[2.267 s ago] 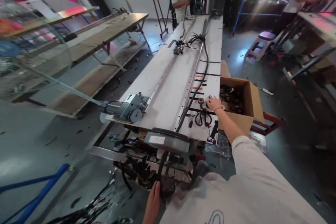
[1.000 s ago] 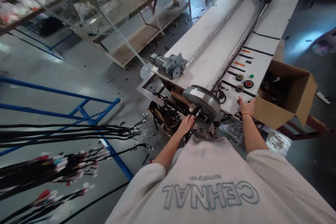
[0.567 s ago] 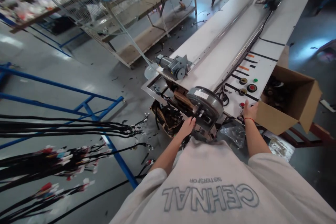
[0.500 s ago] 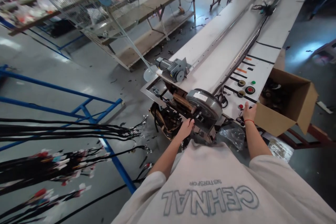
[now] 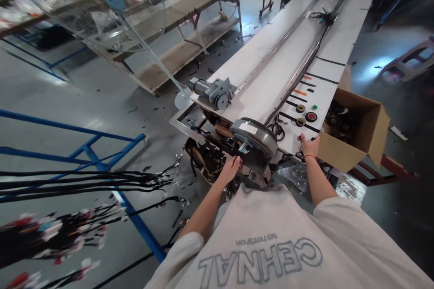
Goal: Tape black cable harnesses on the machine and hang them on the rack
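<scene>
Whatever lay under the curled fingers of the left hand (image 5: 231, 167) was hidden, and whether its grip was clamped on anything could not be told; nor could the grip of the right hand (image 5: 310, 147), its thumb placed just beside a small red button (image 5: 300, 137). One grey wheel (image 5: 255, 136) was seen at the near end of the white counter (image 5: 256, 106), nearer the left hand. Two rings (image 5: 300, 108), one green button (image 5: 315, 107) and one larger red button (image 5: 311, 117) were counted. The grey floor (image 5: 101, 88) was strewn with dark scraps (image 5: 133, 109).

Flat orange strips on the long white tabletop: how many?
2. Farther orange strip and nearer orange strip, both among black strips right of the long black cable. The bare right hand could hide more.
</scene>
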A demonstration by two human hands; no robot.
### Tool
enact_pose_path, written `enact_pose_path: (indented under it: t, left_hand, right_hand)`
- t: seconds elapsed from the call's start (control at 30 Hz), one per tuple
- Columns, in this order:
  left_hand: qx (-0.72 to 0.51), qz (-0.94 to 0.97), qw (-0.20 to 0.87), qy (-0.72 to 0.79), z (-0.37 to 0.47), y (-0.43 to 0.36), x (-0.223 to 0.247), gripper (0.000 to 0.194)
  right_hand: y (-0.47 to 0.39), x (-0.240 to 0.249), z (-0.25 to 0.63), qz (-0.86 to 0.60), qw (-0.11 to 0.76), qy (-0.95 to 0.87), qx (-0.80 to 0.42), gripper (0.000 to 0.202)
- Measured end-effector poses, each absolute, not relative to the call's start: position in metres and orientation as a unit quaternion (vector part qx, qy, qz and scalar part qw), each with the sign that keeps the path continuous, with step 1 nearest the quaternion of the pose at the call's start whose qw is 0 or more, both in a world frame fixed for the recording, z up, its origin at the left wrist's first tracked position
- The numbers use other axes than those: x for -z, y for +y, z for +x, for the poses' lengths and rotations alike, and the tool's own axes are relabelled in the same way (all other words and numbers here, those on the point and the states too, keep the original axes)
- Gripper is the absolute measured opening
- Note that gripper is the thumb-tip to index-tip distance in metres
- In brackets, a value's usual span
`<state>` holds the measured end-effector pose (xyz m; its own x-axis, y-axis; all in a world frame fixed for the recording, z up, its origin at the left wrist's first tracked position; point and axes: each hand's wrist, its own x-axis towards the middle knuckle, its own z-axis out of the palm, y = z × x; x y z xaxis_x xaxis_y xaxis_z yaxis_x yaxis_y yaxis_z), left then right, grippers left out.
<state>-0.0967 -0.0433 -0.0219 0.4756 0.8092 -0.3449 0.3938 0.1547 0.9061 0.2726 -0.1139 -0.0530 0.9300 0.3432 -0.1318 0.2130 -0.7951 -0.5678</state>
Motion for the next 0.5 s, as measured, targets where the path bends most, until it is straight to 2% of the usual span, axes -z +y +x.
enact_pose_path:
  t: [0.1, 0.2, 0.27, 0.33, 0.4, 0.5]
  left_hand:
    - [-0.181, 0.604, 0.612, 0.478, -0.096, -0.044, 0.027, 0.063]
    - [-0.182, 0.6, 0.612, 0.483, -0.095, -0.046, 0.03, 0.063]
    - [-0.182, 0.603, 0.607, 0.485, -0.094, -0.047, 0.03, 0.062]
    - [-0.188, 0.615, 0.587, 0.492, -0.094, -0.049, 0.029, 0.058]
    - [-0.199, 0.634, 0.548, 0.508, -0.094, -0.051, 0.027, 0.052]
    - [-0.22, 0.658, 0.48, 0.537, -0.095, -0.057, 0.023, 0.043]
  right_hand:
    - [-0.108, 0.042, 0.273, -0.948, 0.272, -0.14, -0.086, 0.09]
    - [-0.091, 0.019, 0.267, -0.924, 0.293, -0.241, -0.056, 0.069]
    - [-0.077, 0.004, 0.254, -0.853, 0.358, -0.348, -0.151, 0.057]
    - [-0.065, -0.004, 0.233, -0.74, 0.408, -0.439, -0.305, 0.054]
    - [-0.06, -0.006, 0.211, -0.655, 0.413, -0.477, -0.416, 0.057]
    - [-0.061, -0.005, 0.191, -0.633, 0.394, -0.471, -0.471, 0.065]
